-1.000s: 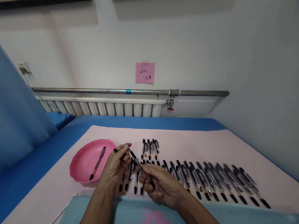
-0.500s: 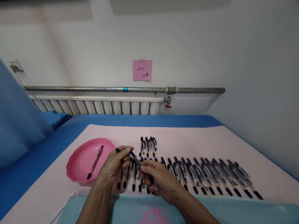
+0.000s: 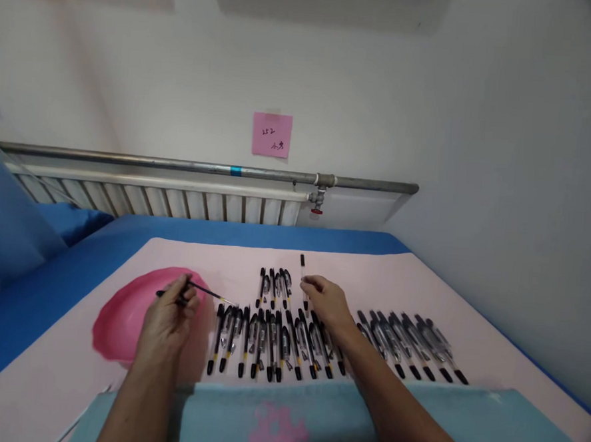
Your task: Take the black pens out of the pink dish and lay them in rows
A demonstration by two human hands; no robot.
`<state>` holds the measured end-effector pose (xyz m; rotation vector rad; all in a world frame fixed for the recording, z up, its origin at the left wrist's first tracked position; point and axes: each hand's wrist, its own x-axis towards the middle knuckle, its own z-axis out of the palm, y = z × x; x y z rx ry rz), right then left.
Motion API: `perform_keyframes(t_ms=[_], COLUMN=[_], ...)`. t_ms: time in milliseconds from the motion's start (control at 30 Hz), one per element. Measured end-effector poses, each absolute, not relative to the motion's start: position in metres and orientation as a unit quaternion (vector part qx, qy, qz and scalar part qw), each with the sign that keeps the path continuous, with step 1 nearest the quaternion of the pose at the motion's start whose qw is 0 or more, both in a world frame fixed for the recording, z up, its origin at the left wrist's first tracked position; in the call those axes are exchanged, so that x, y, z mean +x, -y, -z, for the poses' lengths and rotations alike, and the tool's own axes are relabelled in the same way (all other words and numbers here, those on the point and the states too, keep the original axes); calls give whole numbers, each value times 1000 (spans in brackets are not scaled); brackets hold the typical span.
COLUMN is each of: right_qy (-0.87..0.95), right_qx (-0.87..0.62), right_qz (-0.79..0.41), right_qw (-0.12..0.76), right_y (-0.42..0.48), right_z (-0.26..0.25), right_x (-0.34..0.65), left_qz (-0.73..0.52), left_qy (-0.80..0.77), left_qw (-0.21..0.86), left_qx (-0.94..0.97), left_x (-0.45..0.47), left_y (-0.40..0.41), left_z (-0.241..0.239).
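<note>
My left hand (image 3: 167, 316) is closed in a pinch on a thin dark pen refill (image 3: 206, 291), which points right. The hand hovers over the pink dish (image 3: 113, 323), hiding most of it. My right hand (image 3: 325, 300) is closed on a clear pen barrel (image 3: 302, 268) with a black end, held just behind the long row of black pens (image 3: 273, 340). That row runs on to the right (image 3: 408, 341) across the pink mat (image 3: 372, 279). A small group of pens (image 3: 274, 283) lies behind the row, between my hands.
A teal cloth with a pink pattern (image 3: 283, 420) covers the near edge. Blue fabric (image 3: 73, 247) surrounds the mat. A radiator (image 3: 176, 204) and a metal pipe (image 3: 203, 167) run along the wall, under a pink note (image 3: 271, 134).
My hands have come apart: the left went left over the dish with the thin refill, the right went back and right with the barrel. The view has swung left and the dish's pen is hidden.
</note>
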<state>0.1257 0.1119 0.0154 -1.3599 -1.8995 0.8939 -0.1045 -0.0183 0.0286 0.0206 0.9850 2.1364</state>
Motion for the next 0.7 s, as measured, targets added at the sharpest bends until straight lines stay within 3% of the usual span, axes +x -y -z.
perform_keyframes(t_ms=[267, 700], right_qy=[707, 767], right_qx=[-562, -546], right_qz=[-350, -268], right_qw=[250, 208], right_y=[-153, -163], right_z=[6, 20], right_x=[111, 109], left_qz=[-776, -745], left_qy=[-424, -466], left_qw=[464, 473], left_qx=[51, 72], left_x=[-65, -51], left_y=[-1, -4], left_z=[-18, -16])
